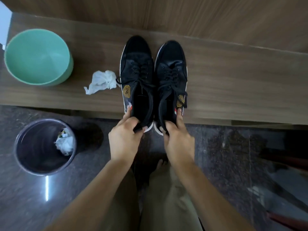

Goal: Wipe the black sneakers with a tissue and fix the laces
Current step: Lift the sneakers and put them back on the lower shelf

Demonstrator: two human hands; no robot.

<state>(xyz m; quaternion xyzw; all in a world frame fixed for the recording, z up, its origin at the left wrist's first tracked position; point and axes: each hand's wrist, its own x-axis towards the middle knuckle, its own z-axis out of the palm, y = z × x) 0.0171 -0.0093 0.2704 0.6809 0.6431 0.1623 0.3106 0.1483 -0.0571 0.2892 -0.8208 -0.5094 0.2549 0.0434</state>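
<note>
On wooden ledge (233, 84): black sneakers (136, 72) paired, heels overhanging the edge.
Left hand (124, 139) and right hand (178, 140) each pinch a heel; laces (168, 84) loose. Seat both fully, then grab crumpled tissue (101, 81) beside them.

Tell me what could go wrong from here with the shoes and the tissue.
The heels of both sneakers overhang the bench edge, held by the left hand and right hand; released, they might tip off. Loose laces could snag fingers. The crumpled tissue could get knocked to the floor.
</note>
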